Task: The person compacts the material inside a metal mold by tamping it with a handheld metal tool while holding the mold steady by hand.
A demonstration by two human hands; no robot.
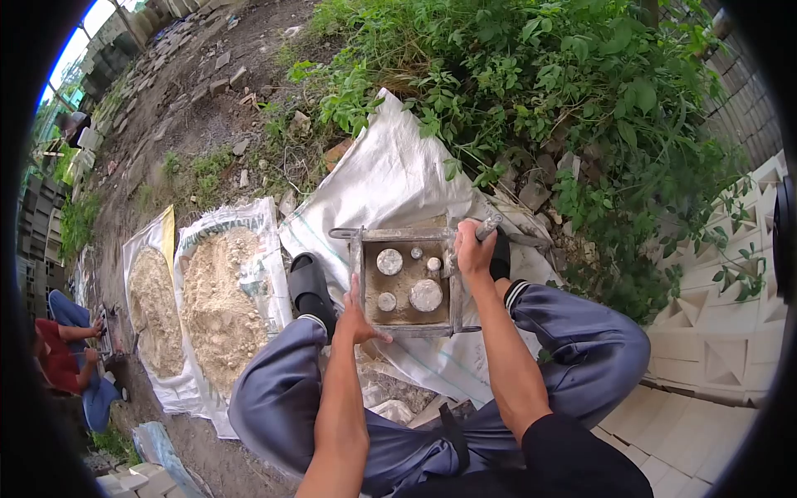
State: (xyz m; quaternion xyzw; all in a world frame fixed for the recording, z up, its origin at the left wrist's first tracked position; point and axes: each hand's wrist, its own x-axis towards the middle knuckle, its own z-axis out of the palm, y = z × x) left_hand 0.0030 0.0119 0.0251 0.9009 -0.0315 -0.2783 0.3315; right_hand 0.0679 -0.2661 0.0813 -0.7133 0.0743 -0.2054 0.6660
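Observation:
A square mould frame [456,303], grey and caked with dust, lies between my feet on a white woven sack. Inside it stand several round, dusty pegs, the largest a thick disc [426,295] at lower right and another disc [388,261] at upper left. My left hand [355,319] rests against the frame's near left corner, fingers stretched along the left side and thumb spread along the near edge. At the far right corner my right hand [473,253] is closed round a short grey rod-like tool [488,227]; its lower part is hidden by the hand.
The white sack [390,166] spreads under the frame. To the left, two opened sacks bear heaps of pale powder [220,299] and sand [156,311]. Leafy plants [531,91] grow beyond. Pale patterned blocks [722,357] are stacked at right. Another person [66,353] crouches at far left.

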